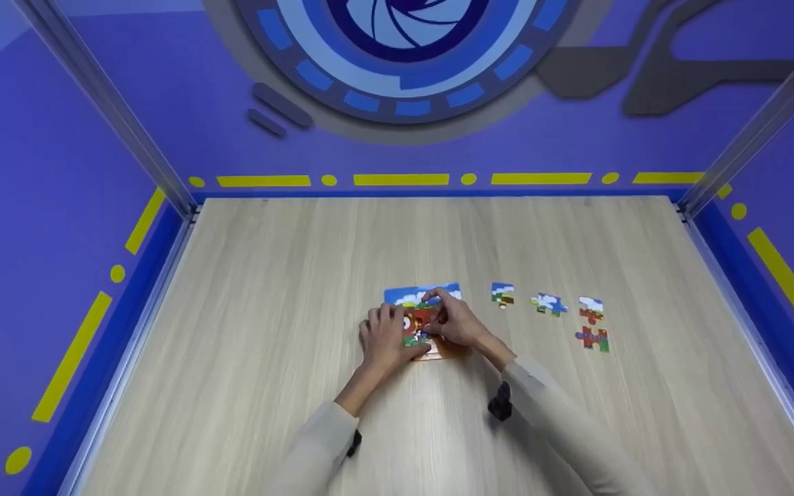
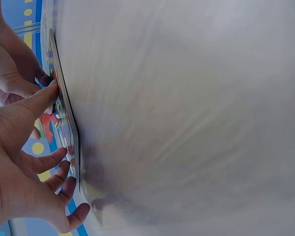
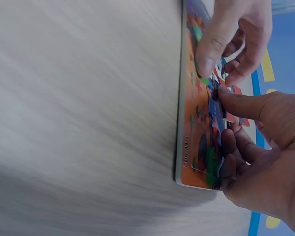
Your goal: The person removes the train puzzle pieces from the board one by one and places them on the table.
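Observation:
A jigsaw puzzle in a flat tray [image 1: 423, 288], with a blue-sky top and an orange lower border [image 3: 188, 172], lies on the table. My left hand [image 1: 387, 337] rests over its left side, thumb pressing near the lower part and the other fingers spread along the left edge. From the right, my right hand [image 1: 462, 325] reaches over the tray and pinches a red puzzle piece [image 3: 244, 121] between thumb and fingers. That piece is tilted up from the picture and partly hidden by the fingers. Both thumbs come close together over the middle.
Loose puzzle pieces lie to the right: one with sky and green [image 1: 502, 293], a cloud piece [image 1: 549, 303], a cloud-and-red piece [image 1: 591, 308] and a red-green piece [image 1: 594, 338]. Blue panels [image 1: 438, 158] wall the wooden table [image 1: 266, 310] at the back and sides.

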A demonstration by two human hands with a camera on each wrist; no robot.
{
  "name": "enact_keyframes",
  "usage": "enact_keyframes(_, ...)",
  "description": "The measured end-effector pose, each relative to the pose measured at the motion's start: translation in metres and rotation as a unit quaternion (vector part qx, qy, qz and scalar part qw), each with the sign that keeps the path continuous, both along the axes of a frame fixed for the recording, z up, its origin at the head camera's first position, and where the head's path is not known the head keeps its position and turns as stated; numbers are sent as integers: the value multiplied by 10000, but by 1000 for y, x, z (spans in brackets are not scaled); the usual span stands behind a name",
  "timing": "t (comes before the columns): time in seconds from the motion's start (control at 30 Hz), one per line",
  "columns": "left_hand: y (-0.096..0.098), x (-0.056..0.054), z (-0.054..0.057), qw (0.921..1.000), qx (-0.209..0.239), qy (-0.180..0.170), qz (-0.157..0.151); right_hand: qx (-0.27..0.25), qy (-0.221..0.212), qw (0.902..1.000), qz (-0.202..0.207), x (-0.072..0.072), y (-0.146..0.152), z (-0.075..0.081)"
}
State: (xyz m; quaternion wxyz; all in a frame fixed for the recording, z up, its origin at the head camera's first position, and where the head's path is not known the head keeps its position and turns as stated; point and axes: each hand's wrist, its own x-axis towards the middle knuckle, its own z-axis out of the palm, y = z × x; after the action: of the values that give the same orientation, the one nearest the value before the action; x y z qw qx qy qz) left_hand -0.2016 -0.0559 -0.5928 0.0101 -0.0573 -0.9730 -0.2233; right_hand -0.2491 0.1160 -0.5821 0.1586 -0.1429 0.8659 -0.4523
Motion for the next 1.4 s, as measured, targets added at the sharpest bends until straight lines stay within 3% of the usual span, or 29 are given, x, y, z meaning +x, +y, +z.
enact_keyframes(0.3,0,-1,-1,10000,-6,11,2,223,457,9987,-57,4,3,-3)
enact_keyframes(0.47,1,-2,-1,9999,-59,-82,14,82,361,9993,-17,6,9,-2)
enact_keyframes(0.77,-1,-3,-1,9999,-16,102,41,-391,143,9989,-217,8,22,-1)
enact_keyframes(1.07,-3,-2,-2,9998,68,198,-52,-440,231,9963,-700,11,29,2)
enact_keyframes(1.4,-3,1,-3,9996,76,243,-90,-586,396,9947,-740,18,42,5)
